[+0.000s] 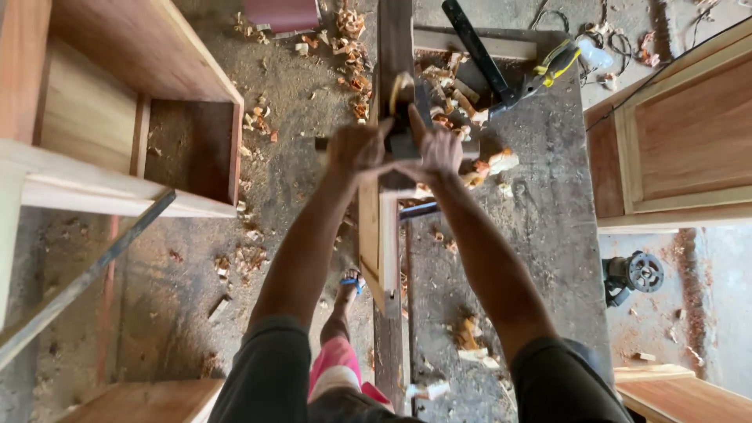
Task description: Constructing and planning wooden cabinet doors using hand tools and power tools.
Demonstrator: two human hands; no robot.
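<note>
Two cabinets: an open wooden cabinet carcass lies on the floor at left; a panelled wooden door lies at right, well apart from the hands.
Desk: the grey desk is dusty and strewn with wood shavings.
Workpiece: a long wooden rail stands on edge along the desk's left side, running away from the person.
Plane: a hand plane sits on top of the rail, at its far part.
Left hand: the left hand is clenched on the plane's near end.
Right hand: the right hand has its fingers grasping the plane body.
Around: pliers with yellow grips and a black bar lie beyond the hands; a power tool rests on the floor at right.
</note>
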